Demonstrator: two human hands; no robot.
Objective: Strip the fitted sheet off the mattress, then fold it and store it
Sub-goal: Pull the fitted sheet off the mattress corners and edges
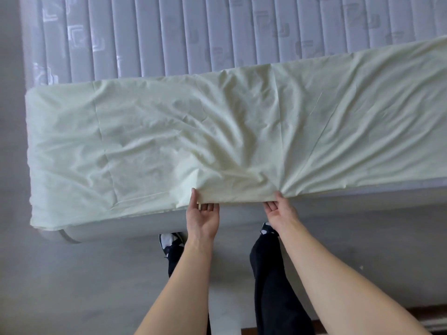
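Both hands at the sheet's near edge

The pale yellow-green fitted sheet [217,141] lies folded and creased along the quilted mattress [169,32]; left hand [203,213] and right hand [280,211] each pinch its hem; no writing readable

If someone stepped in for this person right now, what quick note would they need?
Left hand and right hand each pinch the near edge of the pale yellow cotton sheet, palms up.
The sheet lies as a long folded band across the near side of the grey quilted mattress, its left end draping over the corner.
Done: sheet stripped, first folds made.
Left: finish folding it smaller, then store it.
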